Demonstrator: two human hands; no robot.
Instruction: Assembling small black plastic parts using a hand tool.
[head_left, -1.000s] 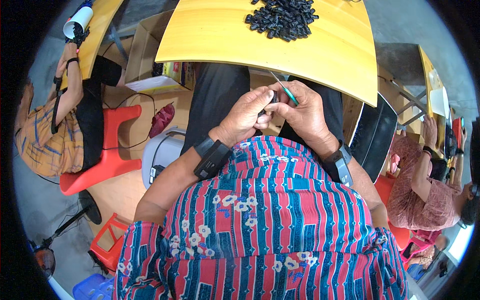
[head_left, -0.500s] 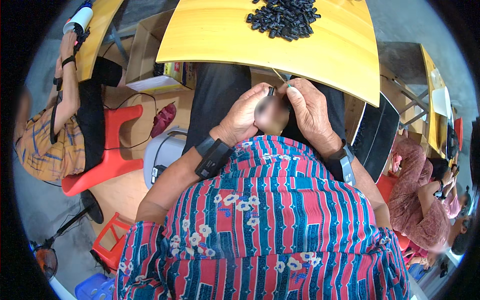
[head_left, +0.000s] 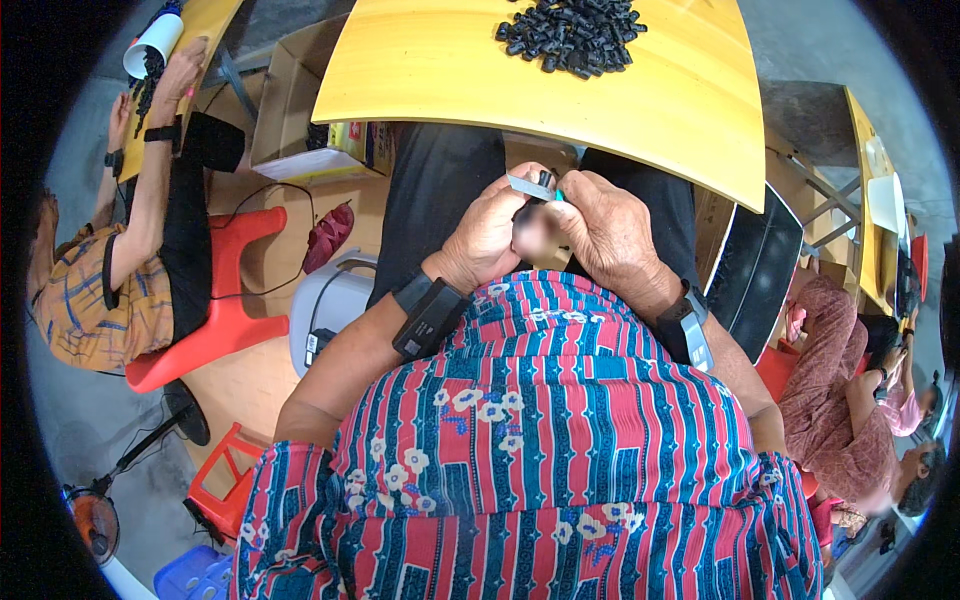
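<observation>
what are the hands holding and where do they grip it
Both hands, left hand and right hand, pinch a small black part between the fingertips; the exact grip spot is hidden.

The left hand [head_left: 487,240] and right hand [head_left: 612,232] are closing tighter together, the thin tool [head_left: 528,187] now swinging flat across the fingers [head_left: 525,205].

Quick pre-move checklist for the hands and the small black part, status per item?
1. Left hand on the small black part: ok, fingers close around it.
2. Right hand on the thin metal tool: ok, tool tip meets the part.
3. Part seated on the tool: cannot tell, fingers hide it.
4. Pile of black parts on the yellow table: ok, within view.
5. Co-worker's hand away from this work: ok.
</observation>
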